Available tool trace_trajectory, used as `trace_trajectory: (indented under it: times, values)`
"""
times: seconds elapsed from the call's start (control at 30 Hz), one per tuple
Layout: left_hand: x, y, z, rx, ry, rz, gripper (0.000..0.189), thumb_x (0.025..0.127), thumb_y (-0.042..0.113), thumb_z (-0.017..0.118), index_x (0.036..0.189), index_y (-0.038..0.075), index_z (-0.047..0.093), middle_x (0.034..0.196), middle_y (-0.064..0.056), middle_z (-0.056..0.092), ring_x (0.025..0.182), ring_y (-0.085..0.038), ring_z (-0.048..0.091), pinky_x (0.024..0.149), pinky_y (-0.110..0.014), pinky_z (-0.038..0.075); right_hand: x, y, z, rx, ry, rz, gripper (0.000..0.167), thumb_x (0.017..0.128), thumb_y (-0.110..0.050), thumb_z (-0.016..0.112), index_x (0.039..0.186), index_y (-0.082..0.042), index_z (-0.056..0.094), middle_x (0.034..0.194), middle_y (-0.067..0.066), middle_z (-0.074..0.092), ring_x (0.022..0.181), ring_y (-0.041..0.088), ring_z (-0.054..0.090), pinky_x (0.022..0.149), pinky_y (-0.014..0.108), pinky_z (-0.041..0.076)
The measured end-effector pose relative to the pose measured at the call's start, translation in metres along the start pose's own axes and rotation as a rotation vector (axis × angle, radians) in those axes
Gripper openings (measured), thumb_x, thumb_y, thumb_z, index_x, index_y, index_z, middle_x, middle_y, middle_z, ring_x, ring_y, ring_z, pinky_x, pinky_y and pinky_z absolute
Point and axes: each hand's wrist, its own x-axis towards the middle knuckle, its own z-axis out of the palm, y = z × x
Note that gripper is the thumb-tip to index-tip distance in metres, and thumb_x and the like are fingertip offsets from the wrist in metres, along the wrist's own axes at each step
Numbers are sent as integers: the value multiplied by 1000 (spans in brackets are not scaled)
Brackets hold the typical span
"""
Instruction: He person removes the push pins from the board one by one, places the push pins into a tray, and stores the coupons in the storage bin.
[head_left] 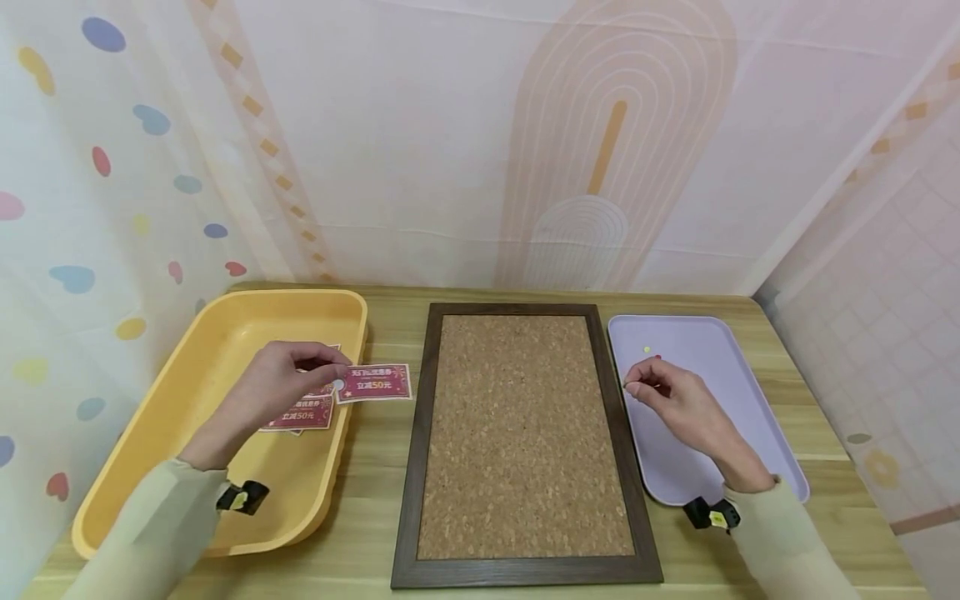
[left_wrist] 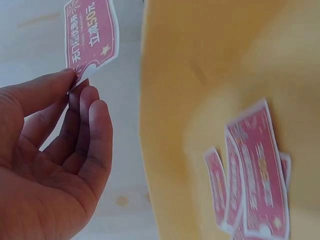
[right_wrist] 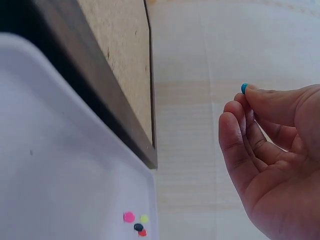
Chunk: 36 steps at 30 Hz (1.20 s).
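My left hand (head_left: 281, 392) pinches a red coupon (head_left: 377, 384) with a white border by one end, between thumb and fingertips, over the right rim of the yellow bin (head_left: 270, 533). More coupons (left_wrist: 257, 170) lie overlapping inside that bin. Between thumb and fingertip my right hand (head_left: 684, 406) pinches a small blue pushpin (right_wrist: 244, 88), of which only the blue head shows. That hand is above the left side of a lavender tray (head_left: 750, 408). A cork board (head_left: 525, 433) in a dark brown frame lies between the two hands.
Several small coloured pins, one of them pink (right_wrist: 129, 217), lie near the tray's far end. The wooden table (head_left: 382, 467) holds the bin, board and tray side by side. Patterned curtains (head_left: 420, 150) hang behind and along both sides.
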Motion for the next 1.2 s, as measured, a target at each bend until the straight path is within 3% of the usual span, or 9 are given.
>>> trace_trajectory:
  times: [0.23,0.4,0.73,1.03,1.2]
  values:
    - [-6,-28,-18,-34,-40,-93,27,101,26,69,114,4,78,106,-10,75,86,-14,64,73,-26,53,2,9,-7,-35,-6,48,4,102,-4,64,100,-5,67,87,2,63,75,11,53,65,24,44]
    - [-9,-45,-27,-92,-79,-138,30,101,23,69,119,-1,75,108,-12,74,86,-9,65,74,-27,55,3,14,-13,-55,-5,67,3,102,-3,64,100,-3,67,87,4,64,75,11,52,64,24,44]
    - [-11,-74,-41,-92,-123,-155,29,101,13,66,121,-7,71,111,-14,74,88,-6,66,75,-24,53,5,25,-27,-79,-28,58,3,101,-2,65,99,-2,67,90,11,69,76,8,54,65,23,45]
    - [-12,-94,-51,-92,-167,-179,29,101,17,68,121,-3,74,104,0,76,91,-3,62,78,-23,51,11,36,-38,-105,-50,63,3,100,-3,66,101,-1,68,88,5,65,75,9,49,63,24,41]
    - [-12,-107,-56,-104,-211,-171,29,102,16,66,122,-4,73,104,0,77,92,-5,63,79,-24,52,15,41,-40,-111,-76,59,4,101,0,64,101,1,68,90,5,66,77,11,51,65,24,44]
